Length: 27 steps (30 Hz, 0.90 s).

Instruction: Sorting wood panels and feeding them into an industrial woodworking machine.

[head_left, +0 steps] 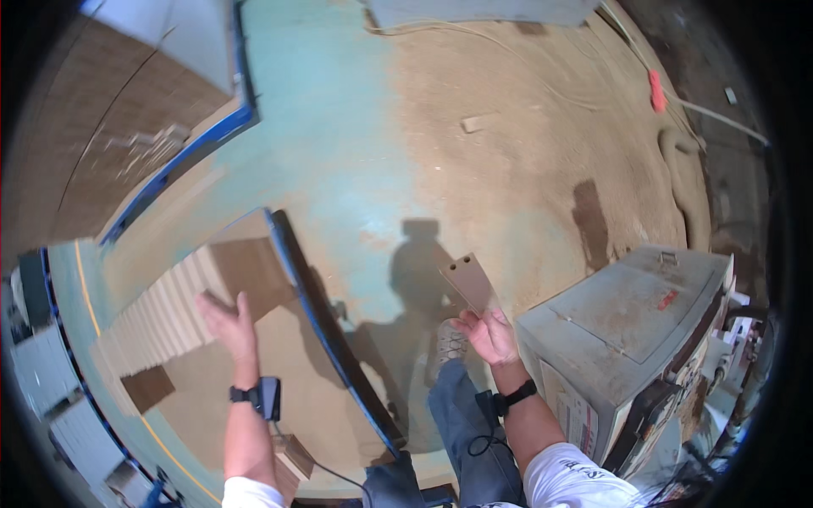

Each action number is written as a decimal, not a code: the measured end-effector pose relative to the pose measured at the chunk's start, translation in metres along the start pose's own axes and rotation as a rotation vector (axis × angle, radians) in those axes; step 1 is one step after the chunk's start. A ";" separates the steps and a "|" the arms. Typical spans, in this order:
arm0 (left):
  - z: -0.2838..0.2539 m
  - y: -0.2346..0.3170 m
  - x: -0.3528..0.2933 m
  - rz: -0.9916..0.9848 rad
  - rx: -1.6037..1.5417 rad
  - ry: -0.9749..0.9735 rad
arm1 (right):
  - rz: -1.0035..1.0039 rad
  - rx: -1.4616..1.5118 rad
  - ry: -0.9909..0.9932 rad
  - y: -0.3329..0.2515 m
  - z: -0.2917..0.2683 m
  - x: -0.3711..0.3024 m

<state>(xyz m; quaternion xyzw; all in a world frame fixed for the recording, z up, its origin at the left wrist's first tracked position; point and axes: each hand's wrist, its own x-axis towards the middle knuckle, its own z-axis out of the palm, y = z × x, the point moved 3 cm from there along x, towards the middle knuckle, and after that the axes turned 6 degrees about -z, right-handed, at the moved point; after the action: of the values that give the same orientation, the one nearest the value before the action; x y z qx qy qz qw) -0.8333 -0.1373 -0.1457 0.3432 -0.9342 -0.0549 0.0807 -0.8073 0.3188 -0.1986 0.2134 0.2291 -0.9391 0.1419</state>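
Observation:
My right hand (494,337) grips a small flat brown wooden board (471,284) by its near end. Two round dark holes show at the board's far end. Over on the left, my left hand (227,325) is open, thumb and fingers apart, and holds nothing. It hovers over or beside a long row of similar boards (174,306) standing packed on edge; whether it touches them I cannot tell. The row rests on a low brown platform (279,356) with a blue and black edge. A small stack of wooden pieces (293,458) lies beside my left forearm.
A dusty grey metal cabinet (618,305) stands close on my right. At the far left a blue-edged pallet (182,161) bears large stacks. Sawdust-like powder covers much of the green floor (313,110). A thick hose (684,199) and a cable with a red piece (657,91) lie far right.

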 end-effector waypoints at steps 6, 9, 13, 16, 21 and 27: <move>-0.082 0.045 -0.135 -0.048 -0.605 -0.593 | 0.268 -0.075 -0.043 0.101 0.062 -0.076; -0.103 0.025 -0.206 -0.464 -1.126 -0.860 | 0.509 -0.356 0.101 0.174 0.104 -0.132; -0.100 -0.101 -0.282 -0.864 -1.063 -0.825 | 0.888 -0.813 -0.217 0.259 0.114 -0.210; -0.126 -0.185 -0.317 -0.944 -1.068 -0.753 | 1.038 -0.926 -0.267 0.326 0.086 -0.256; -0.155 -0.318 -0.380 -0.845 -0.472 -0.372 | 1.120 -1.057 -0.409 0.438 0.052 -0.324; -0.196 -0.453 -0.389 -0.679 0.061 -0.275 | 1.009 -1.309 -0.270 0.537 0.013 -0.363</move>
<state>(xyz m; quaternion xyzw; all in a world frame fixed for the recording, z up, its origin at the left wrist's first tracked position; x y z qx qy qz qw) -0.2173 -0.2373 -0.0693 0.6255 -0.7702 -0.0963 -0.0786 -0.3001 -0.0855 -0.2175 0.0504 0.5859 -0.4577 0.6669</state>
